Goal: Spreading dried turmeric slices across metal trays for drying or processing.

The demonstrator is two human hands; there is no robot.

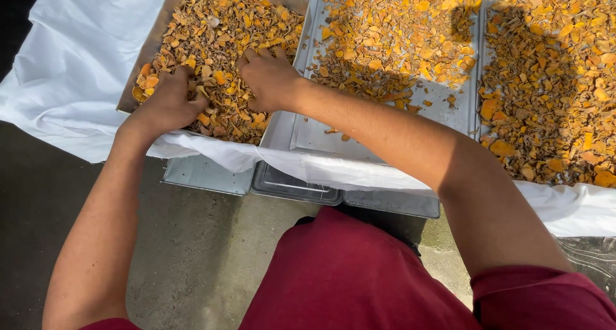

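1. Head view: left hand (168, 102) and right hand (269, 79) press, fingers curled, into the dried orange slices (218, 41); whether either grip encloses slices cannot be told.
2. Slices fill a tilted metal tray (144, 54) at 11 o'clock.
3. Flat trays (449, 112) of slices lie at 1 o'clock on a white cloth (70, 67).

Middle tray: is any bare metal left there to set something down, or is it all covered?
The middle tray has a bare strip along its near edge, between the white cloth and the orange slices. The left tray, where both the left hand and right hand dig, is crowded throughout.
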